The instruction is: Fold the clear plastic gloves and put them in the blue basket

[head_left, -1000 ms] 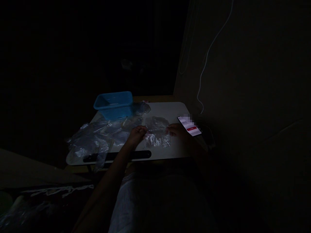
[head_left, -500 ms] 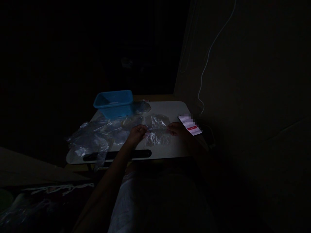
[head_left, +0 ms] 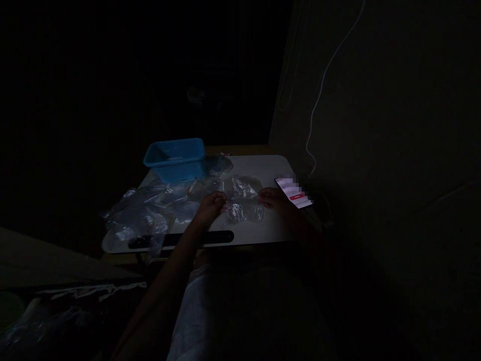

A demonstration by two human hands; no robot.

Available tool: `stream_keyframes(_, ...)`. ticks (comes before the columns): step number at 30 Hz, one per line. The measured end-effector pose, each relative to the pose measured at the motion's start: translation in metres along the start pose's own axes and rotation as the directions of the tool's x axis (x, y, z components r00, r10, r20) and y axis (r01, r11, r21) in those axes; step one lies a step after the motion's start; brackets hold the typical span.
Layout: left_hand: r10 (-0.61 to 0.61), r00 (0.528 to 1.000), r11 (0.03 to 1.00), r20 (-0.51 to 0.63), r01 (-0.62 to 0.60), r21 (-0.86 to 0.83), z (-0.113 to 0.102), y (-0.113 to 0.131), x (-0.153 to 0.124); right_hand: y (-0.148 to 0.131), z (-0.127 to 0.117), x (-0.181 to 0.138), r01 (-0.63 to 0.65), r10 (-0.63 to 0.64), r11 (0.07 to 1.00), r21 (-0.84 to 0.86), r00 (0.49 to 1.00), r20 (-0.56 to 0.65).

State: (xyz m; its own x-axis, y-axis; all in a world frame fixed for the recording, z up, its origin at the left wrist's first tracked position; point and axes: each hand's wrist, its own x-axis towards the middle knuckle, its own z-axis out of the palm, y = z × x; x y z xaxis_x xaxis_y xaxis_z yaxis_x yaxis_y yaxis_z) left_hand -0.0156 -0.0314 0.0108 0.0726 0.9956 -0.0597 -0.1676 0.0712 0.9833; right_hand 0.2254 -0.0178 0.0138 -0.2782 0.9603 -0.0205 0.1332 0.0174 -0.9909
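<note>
In a very dark room a small white table (head_left: 259,230) stands in front of me. My left hand (head_left: 211,205) and my right hand (head_left: 272,198) each pinch one side of a clear plastic bag (head_left: 243,202) just above the tabletop. The bag is crumpled and stretched between them. Both hands have their fingers closed on its edges.
A blue plastic basket (head_left: 176,158) stands at the table's far left. A heap of clear plastic bags (head_left: 145,216) covers the left part. A lit phone (head_left: 294,192) lies at the right edge. A white cable (head_left: 319,95) hangs on the wall behind.
The bag's far half has lifted and folded toward me, so it looks shorter. Both hands have stayed almost in place.
</note>
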Motion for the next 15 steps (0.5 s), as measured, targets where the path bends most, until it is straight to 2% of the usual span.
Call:
stream_keyframes(7, -0.009, 1.0, 0.999, -0.01, 0.008, -0.045, 0.0009, 0.0008, -0.0002, -0.0001, 0.0003, -0.0006, -0.028, 0.029, 0.999, 0.042, 0.999, -0.023)
stream_keyframes(11, -0.001, 0.999, 0.997, 0.033, 0.003, -0.079, 0.0001, -0.0001, -0.0011, -0.0027, 0.0002, -0.0023, -0.02, 0.021, 0.999, 0.043, 1.0, -0.017)
stream_keyframes(15, 0.031, 0.999, 0.999, 0.042, -0.029, -0.038, -0.0016, -0.0015, -0.0027, -0.004, -0.0006, -0.0042, 0.011, -0.011, 1.0, 0.006, 1.0, -0.009)
